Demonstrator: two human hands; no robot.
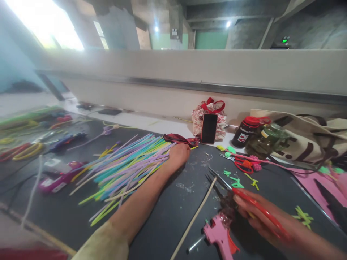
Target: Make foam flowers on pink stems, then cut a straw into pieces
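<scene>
My left hand (pixel 180 153) is at the right-hand end of a spread bundle of pastel pipe cleaners (pixel 130 166). Its fingers curl down over their ends, with the fingertips hidden. A yellow tip pokes out just past this hand, beside a dark red patterned strap (pixel 179 138). My right hand (pixel 252 209) is closed around red-handled scissors (pixel 267 213), whose blades point up and left. Near the blades lies the upper end of a long cream stick (pixel 193 220). Below sits a pink glue gun (pixel 221 233).
Green and yellow snippets (pixel 235 181) and a second pair of red scissors (pixel 241 164) lie to the right. Behind stand a phone (pixel 209 129), a patterned bag (pixel 196 119), a black bottle (pixel 245 133), a green jar (pixel 268 141) and a tote bag (pixel 306 141). A purple glue gun (pixel 58 180) is left.
</scene>
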